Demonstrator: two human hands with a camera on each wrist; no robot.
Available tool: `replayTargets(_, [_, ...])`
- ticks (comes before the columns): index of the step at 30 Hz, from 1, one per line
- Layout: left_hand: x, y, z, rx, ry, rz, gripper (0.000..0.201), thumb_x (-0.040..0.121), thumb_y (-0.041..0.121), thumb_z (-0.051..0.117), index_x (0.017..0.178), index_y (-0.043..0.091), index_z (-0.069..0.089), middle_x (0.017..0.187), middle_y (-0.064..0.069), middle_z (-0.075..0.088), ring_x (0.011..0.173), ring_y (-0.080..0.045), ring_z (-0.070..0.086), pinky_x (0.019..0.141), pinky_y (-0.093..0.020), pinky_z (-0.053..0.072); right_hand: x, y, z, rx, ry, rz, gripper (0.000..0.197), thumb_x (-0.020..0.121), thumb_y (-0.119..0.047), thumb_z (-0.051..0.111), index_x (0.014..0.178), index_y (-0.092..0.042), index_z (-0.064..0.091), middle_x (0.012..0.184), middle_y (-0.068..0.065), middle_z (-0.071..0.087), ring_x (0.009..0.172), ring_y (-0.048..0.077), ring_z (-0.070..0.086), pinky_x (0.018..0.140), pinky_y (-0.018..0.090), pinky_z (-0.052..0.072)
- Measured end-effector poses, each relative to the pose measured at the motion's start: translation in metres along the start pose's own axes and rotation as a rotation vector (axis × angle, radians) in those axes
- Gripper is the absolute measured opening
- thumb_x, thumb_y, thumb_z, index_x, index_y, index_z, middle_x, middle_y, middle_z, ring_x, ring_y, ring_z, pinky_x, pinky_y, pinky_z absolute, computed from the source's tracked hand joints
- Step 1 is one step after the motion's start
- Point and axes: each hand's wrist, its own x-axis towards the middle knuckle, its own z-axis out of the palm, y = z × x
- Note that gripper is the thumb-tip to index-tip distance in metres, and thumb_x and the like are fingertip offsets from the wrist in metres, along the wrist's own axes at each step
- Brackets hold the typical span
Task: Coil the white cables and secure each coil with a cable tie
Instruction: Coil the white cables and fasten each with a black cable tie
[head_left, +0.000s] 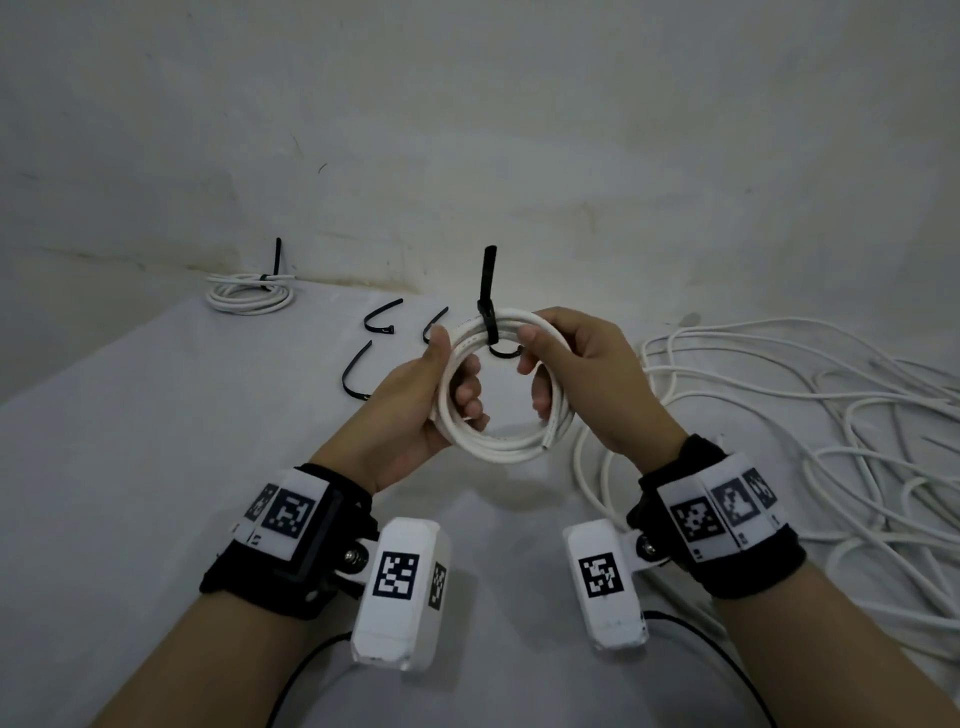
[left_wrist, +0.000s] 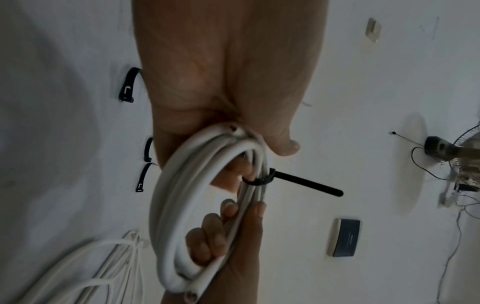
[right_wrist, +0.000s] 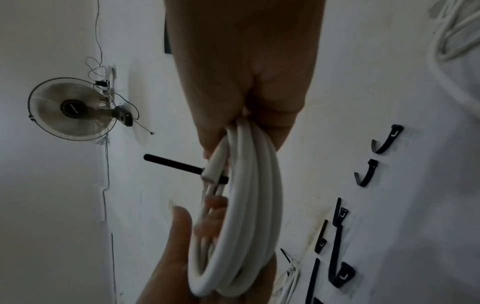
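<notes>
Both hands hold a coiled white cable above the table.

The left hand (head_left: 415, 410) grips the coil (head_left: 498, 447) on its left side, the right hand (head_left: 587, 384) its right, fingers curled through the ring. A black cable tie (head_left: 488, 301) loops its top, tail upright. Loose white cable (head_left: 779, 405) lies to the right; a tied coil (head_left: 249, 293) sits far left.

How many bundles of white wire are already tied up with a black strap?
2: the coil held in both hands, strap around its top, and a tied coil lying at the table's far left by the wall.
</notes>
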Motion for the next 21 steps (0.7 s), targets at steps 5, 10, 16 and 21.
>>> replayTargets(5, [-0.001, 0.006, -0.005, 0.201, 0.078, 0.090, 0.027, 0.101, 0.027, 0.035, 0.107, 0.017, 0.059, 0.083, -0.001, 0.065, 0.076, -0.013, 0.069, 0.072, -0.029, 0.056, 0.003, 0.003, 0.003, 0.005, 0.152, -0.018, 0.022, 0.097, -0.017, 0.053, 0.079, -0.012, 0.064, 0.059, -0.006, 0.061, 0.035, 0.011, 0.051, 0.040, 0.019, 0.039])
replayTargets(10, [-0.003, 0.013, -0.009, 0.349, 0.069, 0.134, 0.027, 0.104, 0.019, 0.029, 0.112, 0.015, 0.055, 0.086, -0.001, 0.064, 0.078, -0.014, 0.069, 0.075, -0.029, 0.055, 0.010, -0.002, 0.013, 0.052, 0.230, -0.001, 0.018, 0.096, -0.017, 0.056, 0.084, -0.013, 0.069, 0.072, 0.009, 0.066, 0.035, 0.012, 0.048, 0.038, 0.018, 0.036])
replayTargets(16, [-0.005, 0.025, -0.022, 0.509, 0.196, 0.112, 0.016, 0.103, 0.021, 0.034, 0.101, 0.022, 0.050, 0.081, -0.001, 0.054, 0.066, -0.009, 0.066, 0.071, -0.026, 0.054, 0.022, -0.006, 0.041, 0.149, 0.225, 0.081, 0.019, 0.095, -0.018, 0.056, 0.088, -0.007, 0.070, 0.066, 0.003, 0.065, 0.037, 0.011, 0.049, 0.039, 0.020, 0.039])
replayTargets(21, [-0.015, 0.042, -0.058, 0.520, 0.314, 0.053, 0.018, 0.103, 0.018, 0.034, 0.095, 0.015, 0.050, 0.082, -0.004, 0.052, 0.054, -0.007, 0.062, 0.059, -0.022, 0.055, 0.028, 0.000, 0.079, 0.159, 0.184, 0.145, 0.050, 0.101, -0.033, 0.043, 0.083, 0.007, 0.066, 0.062, 0.021, 0.062, 0.049, 0.023, 0.058, 0.049, 0.027, 0.050])
